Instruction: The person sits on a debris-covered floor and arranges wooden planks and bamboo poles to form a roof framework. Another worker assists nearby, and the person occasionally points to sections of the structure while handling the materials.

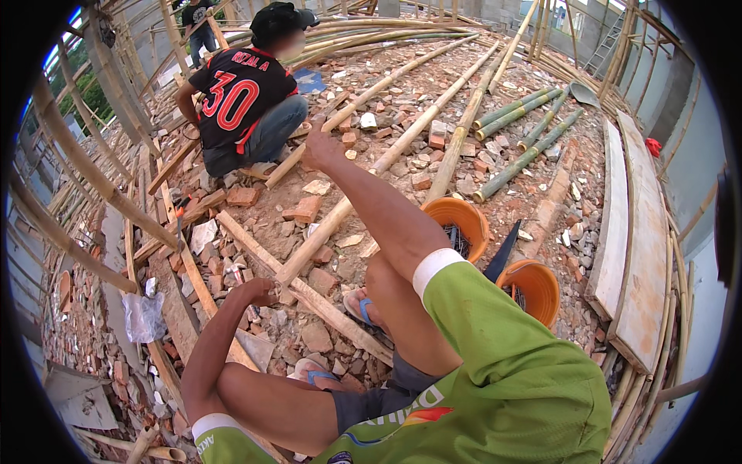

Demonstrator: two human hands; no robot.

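Note:
My left hand point(261, 292) is closed, its fingers curled beside the near end of a long bamboo pole point(332, 220). That end meets a wooden batten point(309, 294) lying across the rubble. Whatever those fingers hold, if anything, is hidden. Farther off, my right arm stretches forward, and my right hand point(321, 148) appears with one finger extended and the others partly hidden. It overlaps a second bamboo pole point(371, 94) in the picture; contact cannot be made out. No object shows in that hand. Just beyond it squats a person in a black and red shirt point(232, 100).
Orange buckets point(471, 220) point(541, 282) with dark metal pieces stand right of my knees, a dark saw-like blade point(502, 251) between them. Green bamboo lengths point(529, 155) and long boards point(638, 247) lie right. Broken bricks point(305, 209) cover the ground. Upright poles point(100, 185) line the left.

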